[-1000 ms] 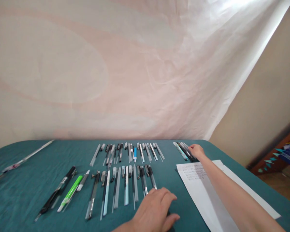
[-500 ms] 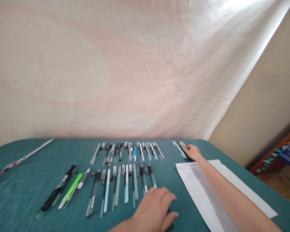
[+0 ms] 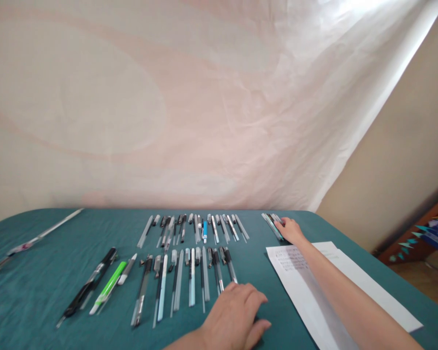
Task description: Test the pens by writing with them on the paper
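Note:
My right hand (image 3: pixel 291 230) reaches to the back right of the table, fingers closed at a small group of pens (image 3: pixel 271 226) lying side by side. It grips a pen at the group's right edge; the fingertips partly hide it. My left hand (image 3: pixel 237 311) rests palm down near the front, thumb and fingers apart, with nothing in it. Beside its fingers lies a dark-capped clear pen (image 3: pixel 230 265), the end of a front row of taken-apart pens, caps and refills. A light blue pen barrel (image 3: pixel 192 279) lies in that row.
A back row holds more pen parts, among them a blue pen (image 3: pixel 205 231). Left lie a green pen (image 3: pixel 109 287), a black pen (image 3: pixel 89 282) and a long thin stick (image 3: pixel 45 233). Sheets of paper (image 3: pixel 372 287), one with writing, lie under my right forearm.
The view has shifted very slightly. Both hands and the pens stay in nearly the same places.

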A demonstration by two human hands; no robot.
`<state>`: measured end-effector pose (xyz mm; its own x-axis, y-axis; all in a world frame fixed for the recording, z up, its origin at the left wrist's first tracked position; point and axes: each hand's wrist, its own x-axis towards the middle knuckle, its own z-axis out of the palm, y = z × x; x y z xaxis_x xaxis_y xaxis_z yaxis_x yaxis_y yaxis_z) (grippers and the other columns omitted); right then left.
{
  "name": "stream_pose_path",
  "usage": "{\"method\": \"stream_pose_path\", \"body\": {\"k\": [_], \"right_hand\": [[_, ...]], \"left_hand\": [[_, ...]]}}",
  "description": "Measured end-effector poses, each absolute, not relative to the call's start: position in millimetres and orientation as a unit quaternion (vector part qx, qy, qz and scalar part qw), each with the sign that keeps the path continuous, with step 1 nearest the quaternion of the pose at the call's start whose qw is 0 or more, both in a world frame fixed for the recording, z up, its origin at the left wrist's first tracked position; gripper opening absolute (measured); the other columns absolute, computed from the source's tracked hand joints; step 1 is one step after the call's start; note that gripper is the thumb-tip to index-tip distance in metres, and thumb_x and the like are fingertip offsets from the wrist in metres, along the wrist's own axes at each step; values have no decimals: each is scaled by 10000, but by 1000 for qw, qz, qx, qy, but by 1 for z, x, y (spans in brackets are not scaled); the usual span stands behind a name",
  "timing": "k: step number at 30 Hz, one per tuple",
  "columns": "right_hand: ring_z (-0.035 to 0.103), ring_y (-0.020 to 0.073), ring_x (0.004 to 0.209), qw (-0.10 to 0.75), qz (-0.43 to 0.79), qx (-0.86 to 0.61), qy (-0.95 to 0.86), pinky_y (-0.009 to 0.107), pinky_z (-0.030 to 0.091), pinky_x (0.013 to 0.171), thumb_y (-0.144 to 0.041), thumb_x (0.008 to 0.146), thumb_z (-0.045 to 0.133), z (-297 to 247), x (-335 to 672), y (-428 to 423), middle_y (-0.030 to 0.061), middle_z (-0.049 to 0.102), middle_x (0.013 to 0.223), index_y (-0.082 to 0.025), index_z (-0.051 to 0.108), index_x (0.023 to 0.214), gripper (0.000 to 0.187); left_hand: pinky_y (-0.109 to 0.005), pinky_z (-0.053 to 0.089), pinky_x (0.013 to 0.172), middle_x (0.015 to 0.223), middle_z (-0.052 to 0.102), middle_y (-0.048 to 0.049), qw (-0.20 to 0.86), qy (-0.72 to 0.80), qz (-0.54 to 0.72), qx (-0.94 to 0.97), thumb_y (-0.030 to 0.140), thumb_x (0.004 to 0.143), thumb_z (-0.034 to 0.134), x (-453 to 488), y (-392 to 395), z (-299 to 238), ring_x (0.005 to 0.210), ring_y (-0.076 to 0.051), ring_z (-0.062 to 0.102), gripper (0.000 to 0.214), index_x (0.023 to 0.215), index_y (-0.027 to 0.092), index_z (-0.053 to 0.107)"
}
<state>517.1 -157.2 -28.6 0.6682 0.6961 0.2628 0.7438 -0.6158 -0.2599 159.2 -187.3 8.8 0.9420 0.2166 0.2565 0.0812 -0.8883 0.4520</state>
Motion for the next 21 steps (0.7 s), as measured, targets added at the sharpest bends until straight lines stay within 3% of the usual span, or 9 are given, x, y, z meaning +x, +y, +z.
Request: {"method": "stream_pose_path", "body": {"k": [9, 15, 21], "right_hand": [[542, 266, 985, 164, -56, -901, -398, 314, 370, 821, -452, 769, 473, -37, 515, -152, 172, 610, 1036, -101, 565, 1088, 483], [548, 253, 984, 172, -58, -898, -401, 287, 373, 811, -434, 770, 478, -32, 512, -157, 157, 619, 1030, -117, 577, 1062, 442], [516, 280, 1018, 198, -77, -883, -418, 338, 359, 830, -416, 795, 437, -15, 490, -165, 190, 580, 1073, -89, 531, 1104, 459]], "left_hand": [[-317, 360, 875, 1034, 578, -36, 218, 80, 167, 958, 329, 813, 500, 156, -188, 9, 934, -176, 523, 275, 1064, 224, 458], [-295, 365, 815, 844, 595, -5, 188, 84, 162, 965, 216, 837, 431, 155, -187, 15, 789, -143, 536, 58, 836, 199, 487], [-289, 361, 708, 736, 580, 0, 166, 152, 203, 953, 240, 887, 322, 158, -177, 19, 689, -151, 522, 181, 772, 195, 454]]}}
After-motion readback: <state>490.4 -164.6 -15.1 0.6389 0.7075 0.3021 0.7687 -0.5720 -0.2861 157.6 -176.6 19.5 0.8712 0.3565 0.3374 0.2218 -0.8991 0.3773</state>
